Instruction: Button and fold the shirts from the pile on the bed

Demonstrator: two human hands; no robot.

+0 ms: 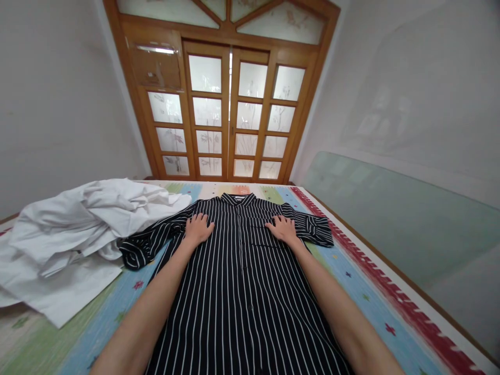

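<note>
A black shirt with white stripes (230, 271) lies front side up before me, its collar at the far end and its button line down the middle. My left hand (199, 229) rests flat on the left of the chest, fingers spread. On the other side, my right hand (283, 228) lies on the cloth by the chest pocket, also with its fingers apart. The left-hand sleeve bends outward and down to a rolled cuff; the right-hand sleeve stretches out to the side. My forearms cover parts of the shirt's side edges.
Crumpled white cloth (78, 229) is heaped on the left, touching the striped sleeve. Beneath everything is a colourful patterned mattress (347, 255). A pale green headboard-like panel (390, 219) runs along the right wall. Wooden doors with glass panes (228, 114) stand beyond the far edge.
</note>
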